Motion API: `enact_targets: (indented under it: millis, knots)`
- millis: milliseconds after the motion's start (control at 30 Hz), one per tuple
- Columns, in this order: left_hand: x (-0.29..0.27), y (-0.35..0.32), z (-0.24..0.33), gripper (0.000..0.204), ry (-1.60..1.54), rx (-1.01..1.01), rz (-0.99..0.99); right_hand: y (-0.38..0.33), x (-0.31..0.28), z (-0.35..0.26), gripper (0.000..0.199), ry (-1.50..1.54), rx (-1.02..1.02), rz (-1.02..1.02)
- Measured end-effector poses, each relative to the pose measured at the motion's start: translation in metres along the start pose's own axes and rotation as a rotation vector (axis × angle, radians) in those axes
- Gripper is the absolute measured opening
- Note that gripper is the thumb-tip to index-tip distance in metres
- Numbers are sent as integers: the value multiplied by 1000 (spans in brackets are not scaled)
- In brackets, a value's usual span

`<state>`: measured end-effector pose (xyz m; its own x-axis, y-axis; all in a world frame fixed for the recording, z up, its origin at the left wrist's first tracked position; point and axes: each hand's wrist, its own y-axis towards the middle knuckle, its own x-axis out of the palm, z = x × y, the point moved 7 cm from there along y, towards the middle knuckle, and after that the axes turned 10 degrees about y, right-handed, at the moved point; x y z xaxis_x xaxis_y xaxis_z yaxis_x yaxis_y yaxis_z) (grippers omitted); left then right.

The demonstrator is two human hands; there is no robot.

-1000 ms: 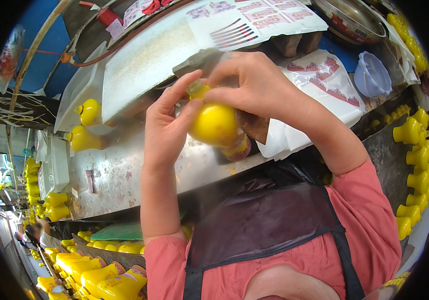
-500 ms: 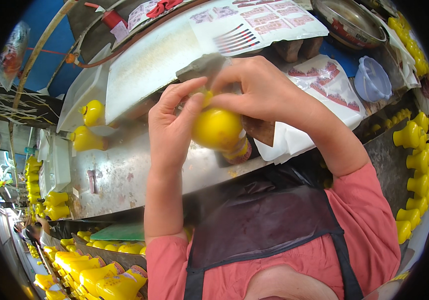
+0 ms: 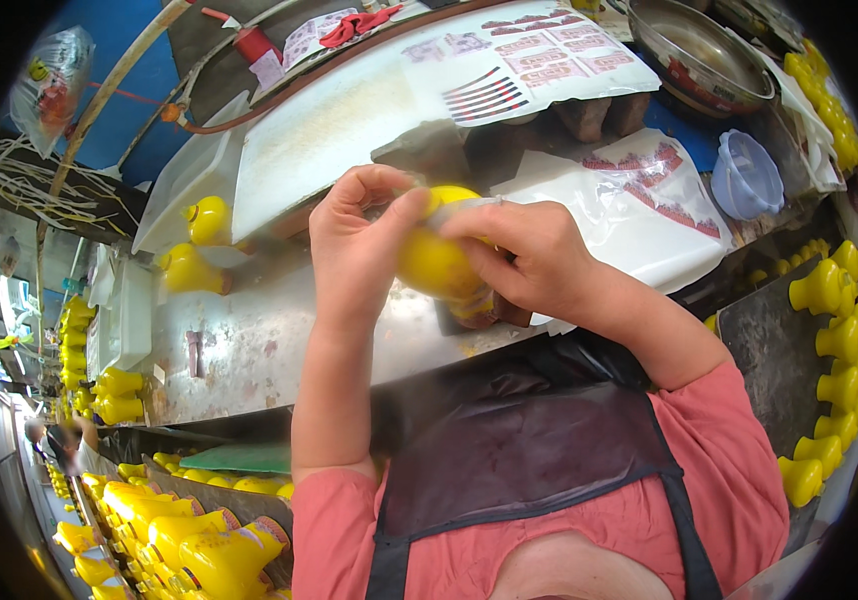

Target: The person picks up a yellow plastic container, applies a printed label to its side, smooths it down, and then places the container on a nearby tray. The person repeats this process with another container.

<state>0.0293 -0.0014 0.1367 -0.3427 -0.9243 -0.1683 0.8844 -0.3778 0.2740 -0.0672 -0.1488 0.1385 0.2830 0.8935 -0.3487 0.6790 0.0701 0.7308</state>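
A glossy yellow bottle (image 3: 436,264) stands in front of me at the metal table's near edge, partly covered by my hands. Across its upper part lies a thin pale strip (image 3: 465,206), translucent and slightly blurred. My left hand (image 3: 364,225) is closed in a pinch at the strip's left end, beside the bottle. From the right, my right hand (image 3: 539,250) has its thumb and fingers closed on the strip over the bottle. The bottle's base is dark-patterned and mostly hidden under my right hand.
Decal sheets (image 3: 559,60) lie on a white board at the back, with another printed sheet (image 3: 639,190) at right. A metal basin (image 3: 704,55) and pale blue basket (image 3: 746,175) stand far right. Two yellow bottles (image 3: 192,270) rest at left; several more line both sides.
My right hand has moved down and to the right, with its fingers lower over the bottle. The pale strip now shows between my hands. The whole view has shifted slightly.
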Motion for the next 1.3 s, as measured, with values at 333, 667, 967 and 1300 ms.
enact_targets:
  millis: [333, 667, 967, 1300]
  knots:
    - [-2, -4, 0, 15, 147, 83, 34, 0, 2, -5, 31, -41, 124, 41]
    - [-12, -22, 25, 17, 533, 289, 188, -4, 2, 1, 30, 205, 456, -95]
    - [-7, -22, 32, 17, 532, 248, 216, -2, 2, -11, 15, 98, 172, -39]
    - [0, -38, 39, 16, 670, 294, 376, 21, -4, 29, 42, 519, 559, -144]
